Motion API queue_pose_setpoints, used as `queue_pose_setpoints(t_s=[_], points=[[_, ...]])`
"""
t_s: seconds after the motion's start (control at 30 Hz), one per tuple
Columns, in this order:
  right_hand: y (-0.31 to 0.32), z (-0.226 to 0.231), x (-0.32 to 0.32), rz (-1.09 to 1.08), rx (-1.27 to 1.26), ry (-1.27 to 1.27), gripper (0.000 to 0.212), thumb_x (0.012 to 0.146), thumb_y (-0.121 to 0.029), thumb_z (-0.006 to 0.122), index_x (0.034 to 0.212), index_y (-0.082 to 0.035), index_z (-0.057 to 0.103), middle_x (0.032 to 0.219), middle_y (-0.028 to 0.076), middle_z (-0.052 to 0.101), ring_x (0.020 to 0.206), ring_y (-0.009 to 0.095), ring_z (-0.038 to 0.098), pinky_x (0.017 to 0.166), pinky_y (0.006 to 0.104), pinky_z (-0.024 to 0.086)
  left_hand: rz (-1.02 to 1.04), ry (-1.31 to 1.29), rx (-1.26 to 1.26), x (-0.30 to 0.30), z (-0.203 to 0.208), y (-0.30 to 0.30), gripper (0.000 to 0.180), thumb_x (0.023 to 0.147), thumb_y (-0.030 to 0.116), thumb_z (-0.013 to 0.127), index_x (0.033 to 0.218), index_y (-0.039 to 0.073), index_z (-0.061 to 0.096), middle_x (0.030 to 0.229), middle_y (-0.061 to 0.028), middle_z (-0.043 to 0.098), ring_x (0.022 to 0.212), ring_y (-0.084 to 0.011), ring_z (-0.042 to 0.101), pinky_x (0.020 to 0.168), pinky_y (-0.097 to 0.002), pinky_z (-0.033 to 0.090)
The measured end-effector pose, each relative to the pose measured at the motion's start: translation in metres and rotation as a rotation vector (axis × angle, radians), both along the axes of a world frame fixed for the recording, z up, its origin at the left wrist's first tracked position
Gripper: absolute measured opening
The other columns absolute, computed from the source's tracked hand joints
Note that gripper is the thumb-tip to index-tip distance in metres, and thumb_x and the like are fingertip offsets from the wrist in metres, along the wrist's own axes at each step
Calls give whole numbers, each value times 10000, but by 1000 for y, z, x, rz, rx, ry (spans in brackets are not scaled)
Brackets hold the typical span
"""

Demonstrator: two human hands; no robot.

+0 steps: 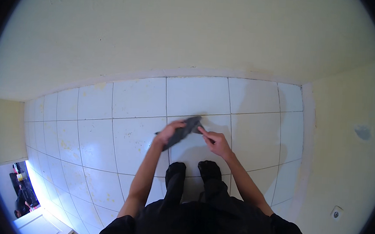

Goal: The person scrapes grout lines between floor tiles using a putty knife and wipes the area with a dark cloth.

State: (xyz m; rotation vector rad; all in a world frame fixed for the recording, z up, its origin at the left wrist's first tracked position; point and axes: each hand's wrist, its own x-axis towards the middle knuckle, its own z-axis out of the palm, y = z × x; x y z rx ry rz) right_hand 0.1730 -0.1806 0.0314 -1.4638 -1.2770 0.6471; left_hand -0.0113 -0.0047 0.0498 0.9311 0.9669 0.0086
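Left hand (167,133) has fingers clamped on a blurred dark flat piece (179,137), held over white floor tiles (140,95) ahead of the 2 feet (176,169); right hand (217,143) has fingers curled at its right end, can't tell if clamped.

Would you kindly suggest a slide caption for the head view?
The left hand holds a blurred dark grey object, with the right hand at its far end, over a white tiled floor.

Around you, cream walls (193,35) meet a white tiled floor (200,94); bright light (39,187) falls in at your left
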Motion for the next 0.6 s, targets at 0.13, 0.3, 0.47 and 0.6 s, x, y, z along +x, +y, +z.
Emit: queue_pose_setpoints(t_s=[0.13,0.3,0.47,0.6], points=[[3,25,-2,131,-148,-272,586,852,-12,649,1389,-247,623,681,97,595,552,244,565,574,373,504,91,-350,-659,10,-40,-19,331,990,211,507,1206,-2,640,956,-100,720,742,-192,684,615,-310,562],[-9,31,19,101,-168,-345,585,849,-15,625,1374,-274,633,666,98,598,558,271,575,563,386,492,322,-375,-525,1,-32,12,328,1010,218,464,1204,13,629,931,-107,712,733,-182,691,636,-332,596],[-4,75,19,285,-567,-241,501,884,-38,622,1337,-249,659,668,148,628,541,272,565,568,386,475,121,-317,17,1,28,23,324,983,145,531,1262,26,644,1132,-61,683,990,-157,645,898,-285,520],[-2,68,27,271,-567,46,400,918,-77,643,1296,-197,686,715,170,659,518,200,518,567,364,460,-358,-337,244,23,32,1,315,963,94,577,1256,36,677,1117,-37,687,961,-114,594,886,-267,481]])
